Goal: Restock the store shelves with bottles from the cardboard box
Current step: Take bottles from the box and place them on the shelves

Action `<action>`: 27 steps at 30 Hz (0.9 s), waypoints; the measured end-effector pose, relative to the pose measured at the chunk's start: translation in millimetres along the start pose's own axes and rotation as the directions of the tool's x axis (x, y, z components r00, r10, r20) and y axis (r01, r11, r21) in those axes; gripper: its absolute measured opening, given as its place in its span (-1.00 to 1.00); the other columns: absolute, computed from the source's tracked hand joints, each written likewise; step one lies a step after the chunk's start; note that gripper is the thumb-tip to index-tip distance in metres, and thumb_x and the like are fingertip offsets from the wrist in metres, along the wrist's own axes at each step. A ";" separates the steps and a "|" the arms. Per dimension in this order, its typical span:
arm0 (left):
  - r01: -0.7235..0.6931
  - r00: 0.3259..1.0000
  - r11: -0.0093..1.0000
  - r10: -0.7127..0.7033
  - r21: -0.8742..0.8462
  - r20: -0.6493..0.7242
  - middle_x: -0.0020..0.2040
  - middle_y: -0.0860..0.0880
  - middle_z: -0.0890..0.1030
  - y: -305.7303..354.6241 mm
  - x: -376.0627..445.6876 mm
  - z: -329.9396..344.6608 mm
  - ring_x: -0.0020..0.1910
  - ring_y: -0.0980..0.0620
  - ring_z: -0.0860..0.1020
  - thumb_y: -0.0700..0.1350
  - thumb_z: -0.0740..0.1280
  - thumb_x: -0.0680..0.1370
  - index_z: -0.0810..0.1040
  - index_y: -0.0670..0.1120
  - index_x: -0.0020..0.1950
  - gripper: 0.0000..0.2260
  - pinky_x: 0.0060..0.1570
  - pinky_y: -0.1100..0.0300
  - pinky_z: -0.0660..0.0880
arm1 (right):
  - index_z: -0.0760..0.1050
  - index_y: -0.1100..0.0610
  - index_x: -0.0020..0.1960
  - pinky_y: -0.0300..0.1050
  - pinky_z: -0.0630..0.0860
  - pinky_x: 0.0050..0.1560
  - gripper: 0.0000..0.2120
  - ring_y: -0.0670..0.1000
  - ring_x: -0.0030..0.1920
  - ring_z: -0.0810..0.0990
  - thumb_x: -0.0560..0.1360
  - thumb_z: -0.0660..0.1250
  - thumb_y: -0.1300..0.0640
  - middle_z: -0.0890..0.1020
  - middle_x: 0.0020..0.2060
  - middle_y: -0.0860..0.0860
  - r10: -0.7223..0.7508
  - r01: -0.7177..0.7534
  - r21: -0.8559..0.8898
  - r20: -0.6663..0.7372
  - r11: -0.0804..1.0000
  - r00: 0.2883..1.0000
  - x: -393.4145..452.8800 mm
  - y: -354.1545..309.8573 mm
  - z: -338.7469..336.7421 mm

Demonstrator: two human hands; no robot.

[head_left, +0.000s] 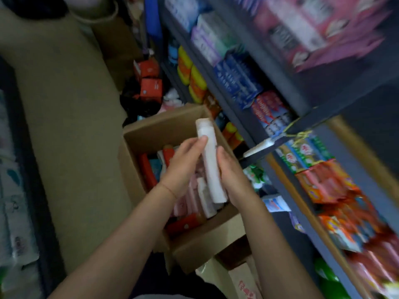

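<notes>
A tall white bottle [210, 156] is held above the open cardboard box [151, 130], which stands on the floor in the middle of the view. My left hand [183, 167] pinches the bottle near its top from the left. My right hand [233, 175] grips its lower part from the right. Inside the box lie several red bottles [148, 171], pink bottles [190, 201] and white bottles [204, 197]. The dark shelves [244, 117] run along the right side. The picture is blurred.
The shelves hold blue, red and green toothpaste cartons [239, 80], yellow packs [190, 72] and orange packs [330, 184]. Red cartons [151, 87] and dark bags lie on the beige floor [64, 126] beyond the box. Another rack edge runs down the left.
</notes>
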State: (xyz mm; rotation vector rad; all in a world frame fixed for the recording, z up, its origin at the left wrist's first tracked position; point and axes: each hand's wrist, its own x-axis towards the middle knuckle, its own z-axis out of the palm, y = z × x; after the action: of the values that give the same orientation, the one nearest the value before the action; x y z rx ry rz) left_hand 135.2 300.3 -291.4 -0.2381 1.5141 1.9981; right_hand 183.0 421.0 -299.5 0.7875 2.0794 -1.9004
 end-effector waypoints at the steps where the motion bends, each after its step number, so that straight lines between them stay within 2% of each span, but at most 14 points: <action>1: -0.025 0.999 0.997 0.027 -0.076 0.034 -0.05 -0.10 0.65 16.1 -9.1 22.3 -0.11 0.00 0.64 0.04 0.37 0.59 0.58 -0.09 0.13 -0.77 -0.10 0.08 0.57 | 0.48 -0.24 0.26 -0.03 0.52 0.24 -0.70 -0.11 0.18 0.60 0.59 0.18 -0.25 0.62 0.19 -0.11 -0.085 0.085 0.009 -0.012 0.996 0.996 -20.8 -18.5 -11.7; 3: -0.097 0.986 0.980 0.119 -0.176 0.119 -0.09 -0.15 0.64 44.6 -30.0 62.4 -0.13 -0.08 0.63 -0.07 0.33 0.62 0.57 -0.13 0.11 -0.85 -0.08 0.03 0.59 | 0.39 -0.20 0.36 -0.06 0.56 0.16 -0.57 -0.09 0.16 0.62 0.51 0.35 -0.14 0.61 0.19 -0.06 -0.215 0.216 0.015 -0.051 0.976 0.975 -58.1 -52.1 -36.6; 5: -0.157 0.944 0.967 0.206 -0.201 0.257 -0.14 -0.13 0.64 70.2 -54.9 99.9 -0.17 -0.06 0.64 -0.07 0.33 0.61 0.57 -0.11 0.08 -0.86 -0.11 0.05 0.59 | 0.40 -0.05 0.31 -0.08 0.58 0.02 -0.54 -0.08 0.03 0.66 0.47 0.45 -0.03 0.65 0.07 0.03 -0.316 0.315 -0.026 -0.132 0.949 0.940 -96.2 -81.7 -67.3; 8: -0.269 0.822 0.950 0.313 -0.160 0.476 -0.17 -0.08 0.65 109.8 -101.4 156.8 -0.20 0.00 0.65 -0.02 0.40 0.55 0.58 -0.12 0.09 -0.79 -0.17 0.13 0.62 | 0.52 0.05 0.15 -0.05 0.59 0.02 -0.70 -0.07 -0.03 0.67 0.46 0.50 0.12 0.69 -0.02 0.01 -0.430 0.417 -0.106 -0.200 0.903 0.880 -159.0 -119.7 -117.5; 11: -0.427 0.661 0.903 0.346 -0.045 0.666 -0.13 -0.06 0.68 138.8 -147.1 215.3 -0.16 0.01 0.67 -0.03 0.44 0.51 0.59 -0.13 0.13 -0.74 -0.16 0.16 0.61 | 0.57 0.00 0.18 -0.19 0.58 0.05 -0.63 -0.11 0.03 0.66 0.41 0.54 0.16 0.70 0.01 -0.07 -0.534 0.476 -0.255 -0.258 0.841 0.805 -225.0 -149.5 -165.4; 13: -0.513 0.576 0.858 0.364 -0.023 0.732 -0.06 -0.04 0.71 153.8 -170.4 254.1 -0.06 0.01 0.67 0.06 0.45 0.48 0.63 -0.06 0.11 -0.72 -0.06 0.11 0.61 | 0.57 -0.05 0.19 -0.34 0.50 0.04 -0.59 -0.23 0.04 0.62 0.38 0.55 0.16 0.67 0.02 -0.16 -0.625 0.513 -0.365 -0.345 0.777 0.701 -265.1 -164.8 -194.2; 15: -0.591 0.506 0.804 0.433 -0.067 0.746 0.04 0.00 0.72 165.6 -189.6 291.9 0.08 0.03 0.66 0.23 0.36 0.47 0.71 0.05 0.04 -0.67 0.14 0.02 0.57 | 0.55 -0.08 0.14 -0.41 0.44 0.00 -0.61 -0.31 0.03 0.57 0.38 0.55 0.17 0.64 0.00 -0.24 -0.698 0.540 -0.442 -0.449 0.716 0.558 -301.4 -175.5 -219.3; 17: -0.681 0.494 0.729 0.519 -0.061 0.698 0.05 0.05 0.73 171.5 -201.8 327.1 0.15 0.05 0.64 0.24 0.23 0.58 0.75 0.12 -0.05 -0.66 0.25 0.01 0.49 | 0.51 -0.11 0.11 -0.49 0.39 -0.02 -0.62 -0.37 0.02 0.53 0.40 0.54 0.19 0.60 -0.02 -0.30 -0.731 0.559 -0.486 -0.554 0.672 0.398 -331.0 -181.7 -243.6; 19: -0.803 0.439 0.595 0.610 -0.015 0.660 -0.02 0.13 0.72 168.6 -205.4 356.4 0.10 0.15 0.63 0.05 0.24 0.62 0.73 0.10 -0.11 -0.72 0.21 0.15 0.46 | 0.48 -0.20 0.08 -0.46 0.40 0.07 -0.61 -0.31 0.09 0.53 0.41 0.54 0.15 0.60 0.03 -0.26 -0.735 0.551 -0.532 -0.631 0.644 0.249 -353.4 -183.8 -267.1; 21: -0.941 0.290 0.328 0.651 0.084 0.701 0.05 0.20 0.66 158.2 -197.9 380.5 0.12 0.19 0.57 -0.09 0.31 0.61 0.68 0.06 0.02 -0.85 0.17 0.26 0.38 | 0.46 -0.25 0.06 -0.33 0.47 0.14 -0.59 -0.17 0.17 0.55 0.41 0.54 0.14 0.61 0.11 -0.14 -0.723 0.546 -0.547 -0.670 0.634 0.167 -369.6 -184.9 -288.8; 23: -0.983 0.161 0.022 0.595 0.184 0.787 0.19 0.08 0.62 147.3 -183.8 398.2 0.23 0.06 0.50 -0.08 0.34 0.61 0.63 0.00 0.22 -0.80 0.25 0.25 0.24 | 0.46 -0.26 0.04 -0.34 0.50 0.11 -0.57 -0.11 0.16 0.58 0.42 0.53 0.19 0.62 0.12 -0.07 -0.726 0.520 -0.569 -0.670 0.637 0.156 -380.2 -188.4 -307.1; 24: -0.973 0.141 -0.075 0.554 0.218 0.820 0.21 0.04 0.62 143.1 -176.2 404.0 0.25 0.01 0.49 -0.03 0.35 0.60 0.62 0.00 0.25 -0.76 0.28 0.21 0.19 | 0.47 -0.22 0.05 -0.35 0.50 0.09 -0.58 -0.12 0.12 0.59 0.42 0.52 0.21 0.62 0.10 -0.07 -0.733 0.485 -0.594 -0.661 0.642 0.160 -382.5 -190.7 -316.1; 25: -0.962 0.120 -0.146 0.534 0.231 0.837 0.19 0.02 0.63 139.8 -170.0 408.2 0.23 -0.04 0.50 0.02 0.35 0.59 0.63 0.01 0.24 -0.75 0.29 0.16 0.19 | 0.48 -0.17 0.08 -0.35 0.50 0.07 -0.60 -0.12 0.08 0.59 0.42 0.52 0.22 0.63 0.07 -0.08 -0.733 0.453 -0.608 -0.658 0.652 0.172 -383.5 -192.9 -324.7; 27: -0.953 0.082 -0.200 0.553 0.228 0.829 0.06 0.08 0.64 136.1 -161.9 412.3 0.11 -0.06 0.51 0.02 0.38 0.56 0.66 0.05 0.15 -0.81 0.18 0.14 0.21 | 0.51 -0.06 0.14 -0.28 0.53 0.04 -0.62 -0.09 0.02 0.61 0.41 0.52 0.21 0.64 0.02 -0.10 -0.696 0.409 -0.586 -0.688 0.700 0.206 -379.9 -196.1 -345.4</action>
State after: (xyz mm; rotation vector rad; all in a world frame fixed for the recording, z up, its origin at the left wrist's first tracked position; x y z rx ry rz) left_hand 275.6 599.8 33.1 2.1243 2.2561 1.4102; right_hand 464.7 661.3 106.7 1.2607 3.6876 -1.3954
